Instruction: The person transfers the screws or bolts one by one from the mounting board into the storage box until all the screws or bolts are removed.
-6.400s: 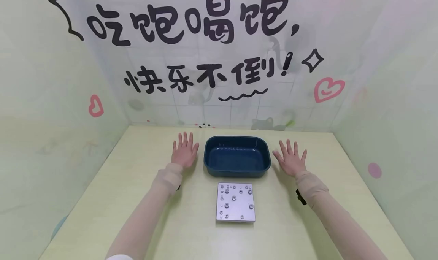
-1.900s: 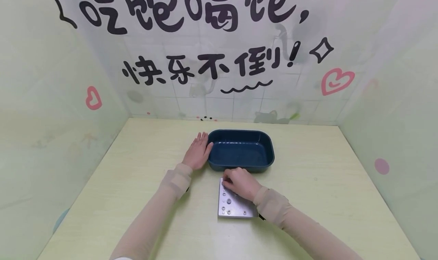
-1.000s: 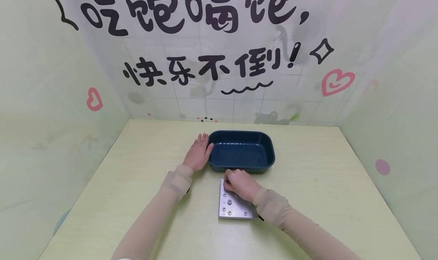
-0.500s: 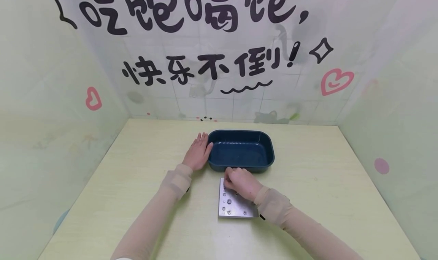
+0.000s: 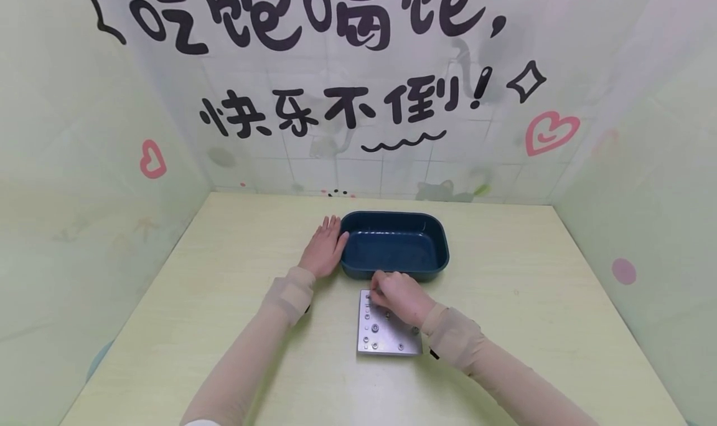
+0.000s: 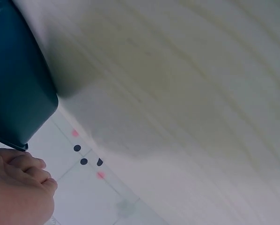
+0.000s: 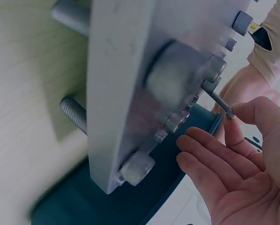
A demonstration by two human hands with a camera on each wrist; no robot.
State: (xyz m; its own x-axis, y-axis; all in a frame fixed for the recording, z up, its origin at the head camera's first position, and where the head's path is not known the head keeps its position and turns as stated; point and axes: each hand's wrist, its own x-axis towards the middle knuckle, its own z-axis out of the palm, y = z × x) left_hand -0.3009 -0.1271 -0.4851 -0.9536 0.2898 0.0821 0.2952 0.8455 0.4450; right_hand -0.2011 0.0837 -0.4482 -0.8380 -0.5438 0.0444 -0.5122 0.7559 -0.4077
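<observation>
A metal plate (image 5: pixel 392 342) studded with several hex-socket bolts lies on the table in front of a dark blue tray (image 5: pixel 394 275). My right hand (image 5: pixel 404 296) is over the plate's far part and hides some of its bolts. Between thumb and index finger it pinches a small threaded bolt (image 7: pixel 219 101), seen in the right wrist view; the other fingers stay loose. Whether the bolt's lower end is clear of the plate, I cannot tell. My left hand (image 5: pixel 323 251) rests against the tray's left side, fingers straight along it and thumb at the rim.
The pale wooden table (image 5: pixel 235 258) stretches out around the tray and plate. Printed curtain-like walls (image 5: pixel 313 170) stand behind and on both sides. Bolt shanks (image 7: pixel 74 115) stick out below the plate in the right wrist view.
Both hands lay flat beside the tray at first. The left moved to its side, the right to the plate. Just now the right hand has shifted slightly up and right with the bolt.
</observation>
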